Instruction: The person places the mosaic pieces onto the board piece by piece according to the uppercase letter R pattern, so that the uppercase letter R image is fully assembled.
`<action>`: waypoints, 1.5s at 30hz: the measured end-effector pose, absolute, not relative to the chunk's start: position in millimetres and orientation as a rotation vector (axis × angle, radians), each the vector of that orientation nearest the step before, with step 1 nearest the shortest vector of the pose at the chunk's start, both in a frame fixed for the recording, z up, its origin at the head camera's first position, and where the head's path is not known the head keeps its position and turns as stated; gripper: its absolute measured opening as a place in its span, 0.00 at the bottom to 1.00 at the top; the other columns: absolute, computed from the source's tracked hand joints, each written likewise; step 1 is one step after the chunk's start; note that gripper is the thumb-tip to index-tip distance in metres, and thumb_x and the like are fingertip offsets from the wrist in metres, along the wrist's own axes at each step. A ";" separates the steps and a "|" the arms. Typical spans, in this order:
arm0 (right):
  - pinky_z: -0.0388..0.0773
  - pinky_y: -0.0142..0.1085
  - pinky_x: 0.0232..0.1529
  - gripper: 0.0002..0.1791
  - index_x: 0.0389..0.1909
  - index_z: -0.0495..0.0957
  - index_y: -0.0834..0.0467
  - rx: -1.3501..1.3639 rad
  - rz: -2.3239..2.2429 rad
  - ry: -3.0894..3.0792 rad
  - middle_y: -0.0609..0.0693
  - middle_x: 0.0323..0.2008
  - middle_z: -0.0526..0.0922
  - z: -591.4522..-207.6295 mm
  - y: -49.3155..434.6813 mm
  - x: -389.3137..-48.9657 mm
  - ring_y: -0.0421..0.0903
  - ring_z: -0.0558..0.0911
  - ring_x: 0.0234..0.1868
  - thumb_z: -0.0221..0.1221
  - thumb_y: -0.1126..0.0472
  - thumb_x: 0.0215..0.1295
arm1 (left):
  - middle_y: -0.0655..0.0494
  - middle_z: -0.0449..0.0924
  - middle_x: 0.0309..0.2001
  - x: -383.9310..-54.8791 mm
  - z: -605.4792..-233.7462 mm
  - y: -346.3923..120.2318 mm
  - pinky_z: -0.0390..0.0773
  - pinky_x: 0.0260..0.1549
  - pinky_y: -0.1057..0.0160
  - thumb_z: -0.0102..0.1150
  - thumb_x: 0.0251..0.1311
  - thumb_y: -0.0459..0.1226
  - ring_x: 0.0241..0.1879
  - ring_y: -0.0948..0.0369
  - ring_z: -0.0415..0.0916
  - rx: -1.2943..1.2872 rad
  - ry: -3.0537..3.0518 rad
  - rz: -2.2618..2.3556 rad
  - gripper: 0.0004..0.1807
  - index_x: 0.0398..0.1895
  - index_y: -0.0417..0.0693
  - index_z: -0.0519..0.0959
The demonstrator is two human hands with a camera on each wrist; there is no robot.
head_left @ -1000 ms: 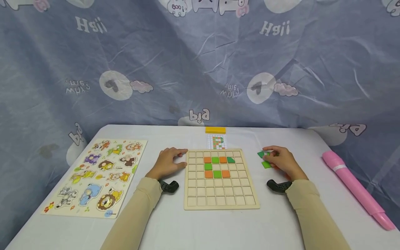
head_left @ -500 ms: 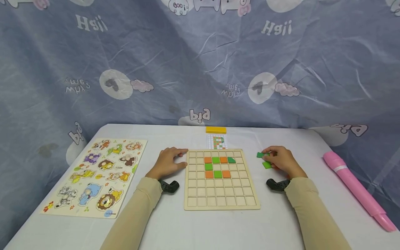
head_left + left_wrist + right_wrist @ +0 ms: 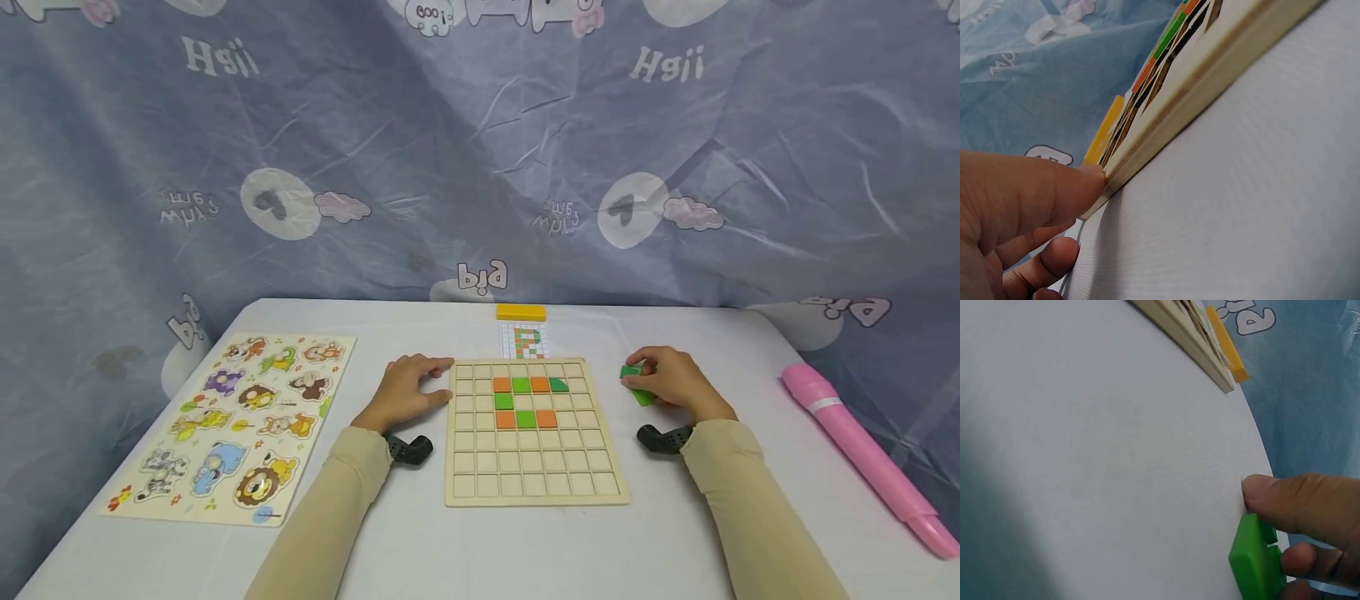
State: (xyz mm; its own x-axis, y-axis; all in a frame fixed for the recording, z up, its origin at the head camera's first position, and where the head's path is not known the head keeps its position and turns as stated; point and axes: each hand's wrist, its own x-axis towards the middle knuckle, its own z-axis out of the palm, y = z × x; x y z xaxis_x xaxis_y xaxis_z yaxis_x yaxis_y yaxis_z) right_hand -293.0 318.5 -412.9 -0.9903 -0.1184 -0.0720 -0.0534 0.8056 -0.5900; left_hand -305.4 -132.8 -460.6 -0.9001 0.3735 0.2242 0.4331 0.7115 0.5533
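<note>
My left hand point(image 3: 405, 390) rests at the far left corner of the wooden grid board point(image 3: 536, 490). Its thumb touches the board's side edge, as the left wrist view shows. Orange and green square tiles, plus a green quarter-round tile point(image 3: 558, 385), lie in the board's upper cells. Right of the board, my right hand point(image 3: 671, 383) has thumb and index finger bent around a green tile point(image 3: 630, 372). Another green tile point(image 3: 642, 397) lies just below the thumb; in the right wrist view a thick green tile point(image 3: 1250, 556) is close to the thumb. The palm hides what else lies there.
Behind the board lie a pattern card point(image 3: 527, 340) with an R-shaped design and a yellow block point(image 3: 521, 312). An animal puzzle board point(image 3: 300, 450) is on the left of the table. On the right lies a pink tube-shaped object point(image 3: 862, 458). A printed cloth hangs behind.
The right thumb and index finger have shifted slightly on the green tiles, and the upper green tile now sits between them. The left hand has stayed at the board's edge.
</note>
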 end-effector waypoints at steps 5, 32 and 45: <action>0.77 0.41 0.23 0.17 0.53 0.84 0.65 -0.145 -0.926 2.895 0.54 0.38 0.77 -412.9 319.2 -291.5 0.46 0.74 0.24 0.70 0.58 0.71 | 0.59 0.80 0.43 -305.0 -460.9 -130.8 0.67 0.57 0.45 0.71 0.62 0.45 0.47 0.52 0.73 -0.651 -2.821 -0.956 0.30 0.68 0.50 0.84; 0.74 0.35 0.33 0.12 0.46 0.88 0.58 -0.765 -1.029 2.728 0.48 0.42 0.85 -399.7 265.0 -262.7 0.40 0.78 0.31 0.76 0.61 0.64 | 0.58 0.80 0.45 -304.3 -457.4 -131.4 0.67 0.57 0.46 0.71 0.62 0.45 0.47 0.53 0.72 -0.637 -2.845 -0.947 0.30 0.69 0.50 0.84; 0.75 0.35 0.35 0.11 0.44 0.88 0.56 -0.830 -1.002 2.674 0.42 0.35 0.83 -409.8 253.0 -262.1 0.39 0.76 0.32 0.76 0.60 0.64 | 0.60 0.80 0.43 -304.3 -458.5 -133.5 0.67 0.55 0.48 0.71 0.62 0.46 0.45 0.54 0.72 -0.653 -2.827 -0.932 0.30 0.69 0.50 0.84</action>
State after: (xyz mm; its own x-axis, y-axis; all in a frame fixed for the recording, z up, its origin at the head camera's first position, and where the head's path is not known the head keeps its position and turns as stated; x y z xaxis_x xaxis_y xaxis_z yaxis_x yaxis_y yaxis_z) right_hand -262.1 253.0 -409.8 -0.8313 -0.5546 0.0371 -0.4424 0.6196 -0.6483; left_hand -304.3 -133.5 -458.5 -0.9039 0.3678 0.2183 0.4256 0.7218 0.5458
